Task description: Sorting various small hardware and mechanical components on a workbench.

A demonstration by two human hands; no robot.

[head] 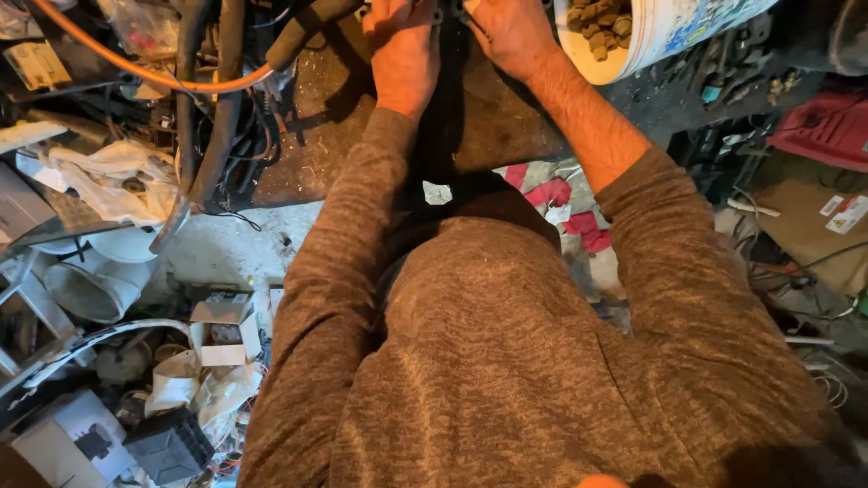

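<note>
Brown knit fabric fills the near field: the person's sweater [542,361] covers torso and both arms, with the right sleeve pushed up to bare the forearm.

Floor level, to the person's left: 1 small open cardboard box [221,327], 1 black ribbed block [167,445] and 1 white carton [63,438] lie among loose wires and rags. A red cloth [570,212] lies beside the torso on the right side.

Mid field: a dark, stained metal work surface [334,117] carries both forearms. At its left edge, 2 thick black hoses [203,108] hang down, crossed by 1 orange hose [136,68]. A crumpled white rag [108,181] lies further left.

Far field, at the top frame edge: the left hand [402,54] and the right hand [511,32] sit close together, nearly touching, fingers curled around a small dark metal part [449,14] between them. The part is mostly cut off by the frame and hidden by the fingers, so its shape cannot be told. Both hands appear clenched on it.

Just beside the right hand, 1 white plastic bucket [660,32] lies tilted, holding brown lumps [601,23]. A red case [827,131] sits well apart, far right.
</note>
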